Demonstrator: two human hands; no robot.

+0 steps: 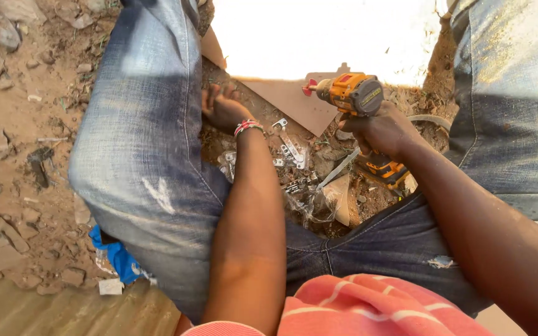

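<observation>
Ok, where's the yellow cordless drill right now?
In the head view the yellow drill sits upper right of centre, gripped in the right hand, above the metal hinges lying on the dirt between the person's knees.

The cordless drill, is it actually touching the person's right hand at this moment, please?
Touching. The head view shows the right hand wrapped round the handle of the yellow cordless drill, which it holds off the ground, with no gap between them.

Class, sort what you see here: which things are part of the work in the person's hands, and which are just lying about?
In use: cordless drill held in right hand; left hand reaching to the ground; metal hinges; brown board.

Lying about: blue scrap; white scrap; stones.
</observation>
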